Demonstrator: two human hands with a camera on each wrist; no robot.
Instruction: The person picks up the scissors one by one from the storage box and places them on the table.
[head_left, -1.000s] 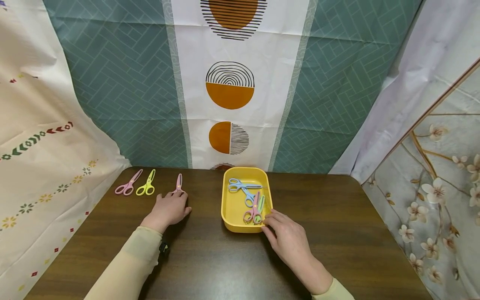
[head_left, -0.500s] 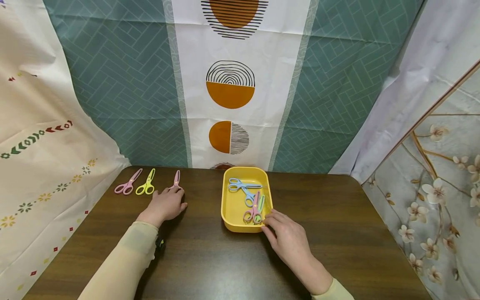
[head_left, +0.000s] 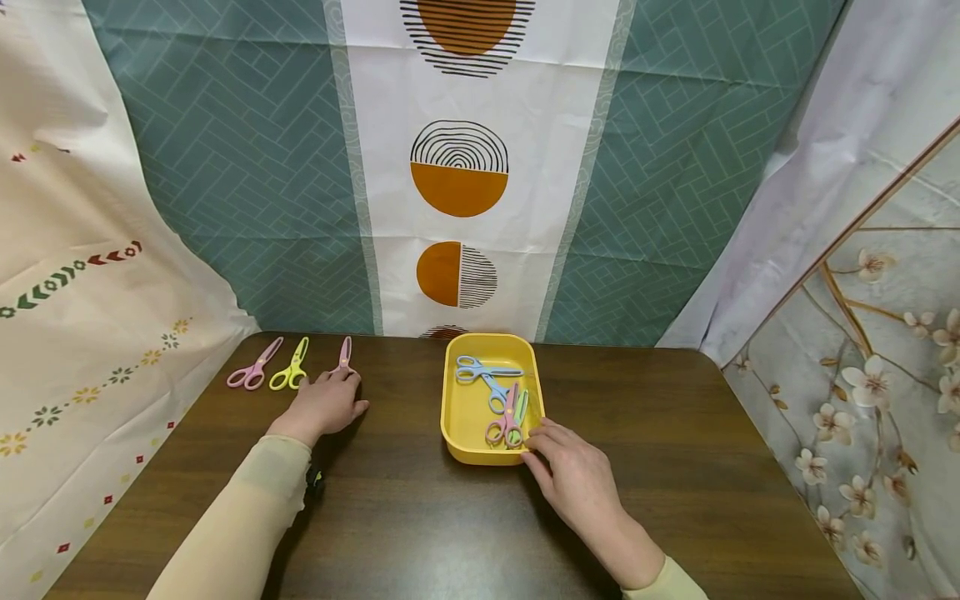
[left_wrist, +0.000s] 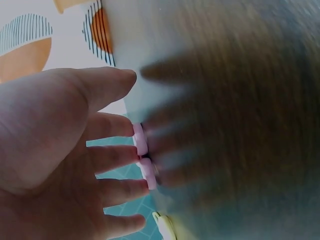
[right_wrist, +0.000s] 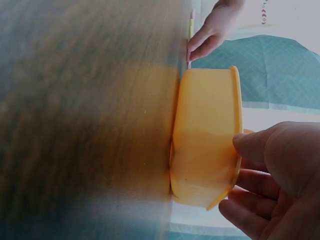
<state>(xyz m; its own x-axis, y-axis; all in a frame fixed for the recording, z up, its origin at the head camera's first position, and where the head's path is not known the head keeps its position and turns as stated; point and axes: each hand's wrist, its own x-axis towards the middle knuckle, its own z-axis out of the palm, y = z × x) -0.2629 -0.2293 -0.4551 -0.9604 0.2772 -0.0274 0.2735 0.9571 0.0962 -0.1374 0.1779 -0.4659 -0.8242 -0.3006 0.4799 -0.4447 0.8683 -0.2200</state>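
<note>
In the head view my left hand point(head_left: 318, 408) lies over the handles of pink scissors point(head_left: 346, 353) on the table, their blades pointing away. Its outstretched fingertips touch the pink finger loops point(left_wrist: 140, 139) in the left wrist view. Left of that hand lie yellow-green scissors point(head_left: 298, 359), and beyond them another pair of pink scissors point(head_left: 262, 359). My right hand point(head_left: 576, 473) pinches the near right corner of a yellow tray point(head_left: 487, 458), thumb outside the rim. Inside are blue scissors point(head_left: 491, 385), pink scissors point(head_left: 512, 407) and green scissors point(head_left: 522, 405).
The dark wooden table point(head_left: 420, 525) ends at a patterned cloth point(head_left: 637, 275) hanging along its back edge. Floral cloth point(head_left: 862, 417) hangs at the right, cream cloth point(head_left: 97, 333) at the left.
My left hand has slid the pink scissors a little left and away across the table, nearer the yellow-green pair. The right hand and the tray have stayed in place.
</note>
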